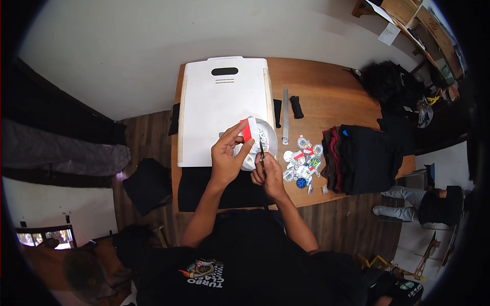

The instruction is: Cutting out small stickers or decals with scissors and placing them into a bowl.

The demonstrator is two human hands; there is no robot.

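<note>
1. Through the head camera I am seeing the left hand (227, 157) working over the white board; its thumb and fingers are pinching a red-and-white strip (248, 132) and holding it up above the bowl.
2. The right hand (271, 176) is sitting just right of it and nearer the body, its fingers curling around dark scissors (262, 146). The blades are pointing toward the far side, just beside the strip; I am not managing to tell whether they are touching it.
3. Below both hands, the round white bowl (274, 136) is showing its right rim, with printed pieces lying inside; the hands are hiding part of it.
4. The white board (204, 109) is covering the left part of the wooden bench (326, 92), its dark slot facing the far side.
5. To the right of the bowl, a loose pile of stickers (301, 166) is spreading over the wood, some round, some red and white.
6. Beyond that pile, a metal ruler (286, 115) is lying lengthwise, and a black roll (296, 107) is resting just right of it.
7. Farther right, folded clothes (370, 158) are standing in a stack, mostly black with some dark red.
8. Along the near left edge, black cloth (199, 189) is lying beside the board.
</note>
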